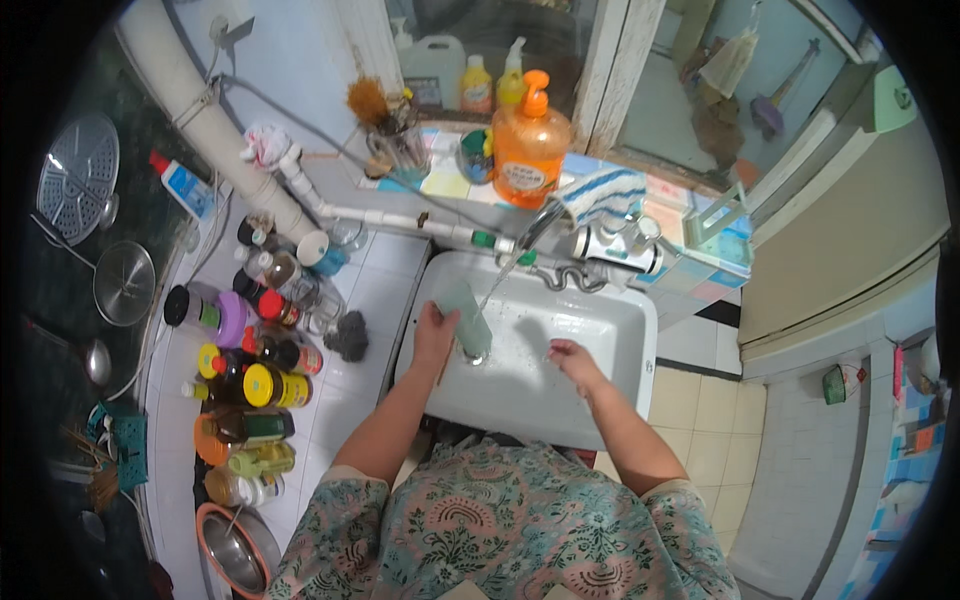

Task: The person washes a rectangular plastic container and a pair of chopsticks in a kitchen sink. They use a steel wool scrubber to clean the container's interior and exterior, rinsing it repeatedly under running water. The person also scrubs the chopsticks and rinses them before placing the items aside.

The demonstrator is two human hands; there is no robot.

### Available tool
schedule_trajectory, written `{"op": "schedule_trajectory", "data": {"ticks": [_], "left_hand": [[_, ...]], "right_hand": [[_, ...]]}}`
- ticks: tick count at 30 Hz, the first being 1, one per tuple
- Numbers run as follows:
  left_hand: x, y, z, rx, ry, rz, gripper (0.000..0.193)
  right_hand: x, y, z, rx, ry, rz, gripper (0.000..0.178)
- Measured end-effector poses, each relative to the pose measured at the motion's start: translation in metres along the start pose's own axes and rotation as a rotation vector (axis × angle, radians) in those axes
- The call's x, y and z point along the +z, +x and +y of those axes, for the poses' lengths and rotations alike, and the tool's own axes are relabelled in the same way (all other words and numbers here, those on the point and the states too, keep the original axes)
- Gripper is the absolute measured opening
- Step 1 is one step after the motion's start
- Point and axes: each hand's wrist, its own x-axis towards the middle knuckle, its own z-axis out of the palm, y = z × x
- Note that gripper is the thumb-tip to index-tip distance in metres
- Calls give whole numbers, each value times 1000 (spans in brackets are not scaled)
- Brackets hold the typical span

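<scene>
Over the left side of the white sink (610,400), my left hand (435,335) grips a pale green, see-through tall container (462,312), which looks like a cup and is held tilted. A thin stream of water (497,284) falls from the metal tap (543,222) beside the container's upper right edge. To the right, my right hand (577,363) hovers above the basin with its fingers curled and pressed together. Whether a small thing is between those fingertips is too fine to tell. The drain (476,357) shows just below the container.
Several bottles and jars, among them a yellow-lidded jar (275,385), crowd the left counter. A dark scouring pad (347,336) lies nearer the sink. Behind the basin stand an orange pump bottle (530,145) and a striped cloth (603,195). A metal bowl (235,555) sits at the lower left.
</scene>
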Motion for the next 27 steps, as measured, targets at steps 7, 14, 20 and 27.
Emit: {"op": "schedule_trajectory", "data": {"ticks": [7, 14, 20, 27], "left_hand": [[-36, 2, 18, -98, 30, 112, 29], [-13, -34, -24, -175, 170, -68, 35], [29, -51, -13, -243, 98, -203, 43], [2, -50, 43, -197, 124, -476, 40]], "right_hand": [[-13, 0, 19, 87, -43, 105, 40], [42, -1, 33, -290, -267, -17, 72], [98, -21, -26, -671, -505, -15, 102], [119, -2, -40, -444, -82, -116, 82]]}}
